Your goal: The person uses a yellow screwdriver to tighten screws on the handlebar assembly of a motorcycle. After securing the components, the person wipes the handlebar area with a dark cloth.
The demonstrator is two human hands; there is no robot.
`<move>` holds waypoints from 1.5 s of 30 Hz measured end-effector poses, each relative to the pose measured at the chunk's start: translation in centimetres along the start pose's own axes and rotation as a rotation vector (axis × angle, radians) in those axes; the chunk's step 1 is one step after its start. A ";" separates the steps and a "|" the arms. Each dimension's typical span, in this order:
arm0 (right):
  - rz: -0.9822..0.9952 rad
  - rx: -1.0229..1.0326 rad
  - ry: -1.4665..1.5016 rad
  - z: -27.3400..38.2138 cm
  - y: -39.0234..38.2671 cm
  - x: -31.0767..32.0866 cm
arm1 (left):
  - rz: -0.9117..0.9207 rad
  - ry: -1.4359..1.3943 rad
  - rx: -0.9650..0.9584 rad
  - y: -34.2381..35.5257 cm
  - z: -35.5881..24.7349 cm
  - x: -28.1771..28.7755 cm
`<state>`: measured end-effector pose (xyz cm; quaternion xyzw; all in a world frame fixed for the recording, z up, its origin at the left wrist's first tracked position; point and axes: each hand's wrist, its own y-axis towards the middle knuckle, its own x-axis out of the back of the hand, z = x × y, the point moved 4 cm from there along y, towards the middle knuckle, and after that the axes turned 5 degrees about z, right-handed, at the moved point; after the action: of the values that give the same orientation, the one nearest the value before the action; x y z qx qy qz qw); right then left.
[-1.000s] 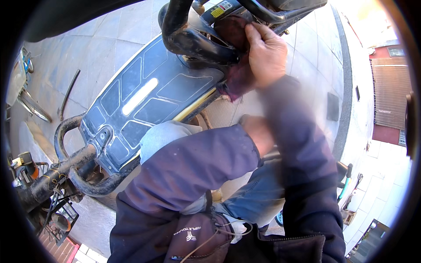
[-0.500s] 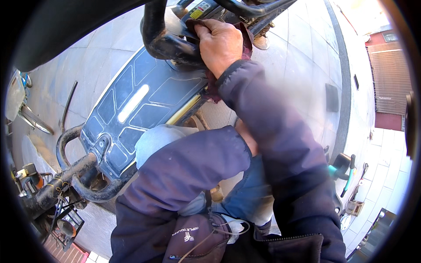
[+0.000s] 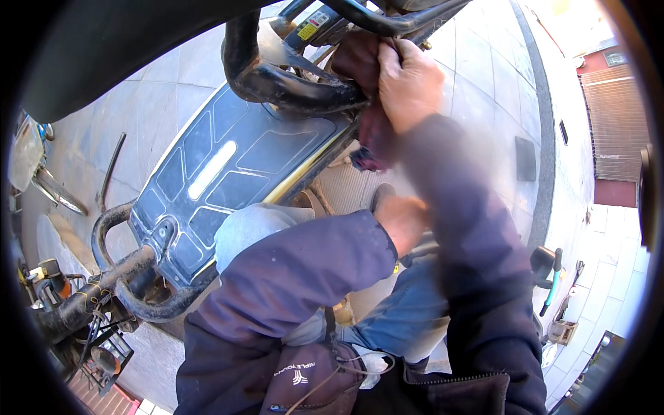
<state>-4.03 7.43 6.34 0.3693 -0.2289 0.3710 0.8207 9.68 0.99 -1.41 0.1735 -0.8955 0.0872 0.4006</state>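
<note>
My right hand (image 3: 411, 83) grips a dark maroon cloth (image 3: 356, 59) against the black tubular frame (image 3: 304, 90) of a scooter-like vehicle, near a yellow label. The cloth hangs down beside the edge of the dark blue footboard (image 3: 263, 138), which has pale outlined panels and a white strip. My left hand (image 3: 402, 223) is lower, below my right sleeve and above my bent leg; its fingers are partly behind that sleeve, so its grip is unclear.
A bicycle (image 3: 52, 180) and a black bar (image 3: 112, 169) are at the left on pale paving (image 3: 477, 76). Dark machine parts (image 3: 52, 297) fill the lower left. Tools with teal handles (image 3: 552, 280) lie at the right, near a red wall with a brown shutter (image 3: 609, 117).
Since half a second ago, my right hand has moved right along the frame with the cloth. My left hand shows more and sits slightly right of where it was.
</note>
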 end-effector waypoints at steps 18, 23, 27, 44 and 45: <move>0.165 -0.229 0.272 -0.3 1.0 -4.2 | 0.258 -0.161 -0.028 0.3 0.6 -3.4; -0.066 -0.408 0.766 -1.5 2.3 -5.4 | 0.073 -0.823 -0.068 -0.1 1.9 -6.0; -0.076 -0.272 0.520 -0.8 2.5 -6.3 | -0.030 -1.600 -0.051 -0.5 2.1 -7.6; -0.120 -0.272 0.667 0.1 2.3 -5.7 | -0.146 -0.849 -0.166 -1.5 0.7 -3.7; -0.134 -0.236 0.621 -0.4 2.5 -5.6 | -0.153 -0.898 -0.197 -1.2 0.8 -4.4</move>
<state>-9.41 6.38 3.57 0.1553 0.0156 0.3818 0.9110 12.34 0.73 -5.25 0.2209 -0.9688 -0.1120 -0.0070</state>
